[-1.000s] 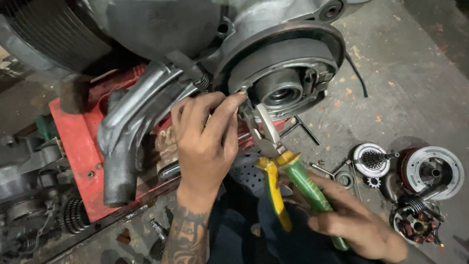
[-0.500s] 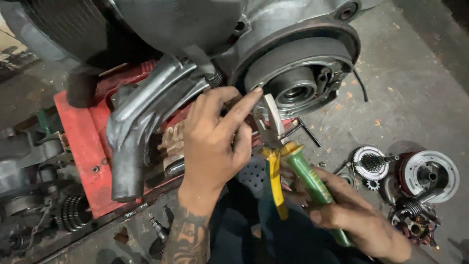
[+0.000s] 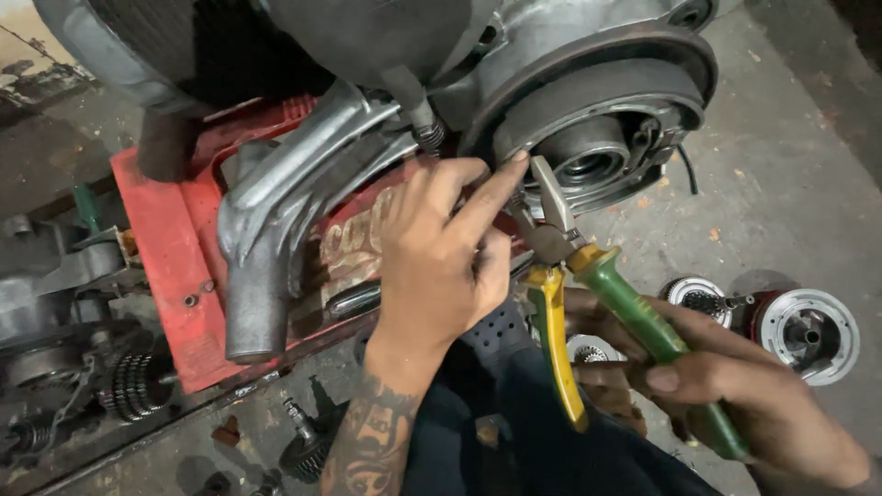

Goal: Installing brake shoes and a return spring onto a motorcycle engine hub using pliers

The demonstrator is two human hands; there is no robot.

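Left hand: the left hand (image 3: pixel 441 257) comes up from the bottom of the view on a tattooed forearm, back of the hand toward the camera; its forefinger is stretched out and its tip touches the rim of the round engine housing (image 3: pixel 597 101), while the other fingers curl loosely and grasp nothing that can be seen.
Right hand: the right hand (image 3: pixel 735 395) lies low at the right, wrapped around the green handle of the pliers (image 3: pixel 574 276) — thumb on top, fingers curled beneath.
Pliers, position: they slant up and left from the right hand, between the two hands, the nose just beside the left forefinger and close against the lower edge of the housing opening.
Pliers, look: grey metal nose, one handle green, the other yellow; the yellow handle hangs free and splayed away from the green one, so the jaws stand apart. Whether the tips grip anything cannot be told.
Engine housing: grey cast metal, a wide circular recess with a hub in the middle.
Behind the left hand: a bent silver pipe (image 3: pixel 276 239) lies over a red crate (image 3: pixel 165 266).
Floor, right: round metal parts (image 3: pixel 808 331) sit on the concrete.
Floor, left: a gear cluster (image 3: pixel 133 381) lies near the crate.
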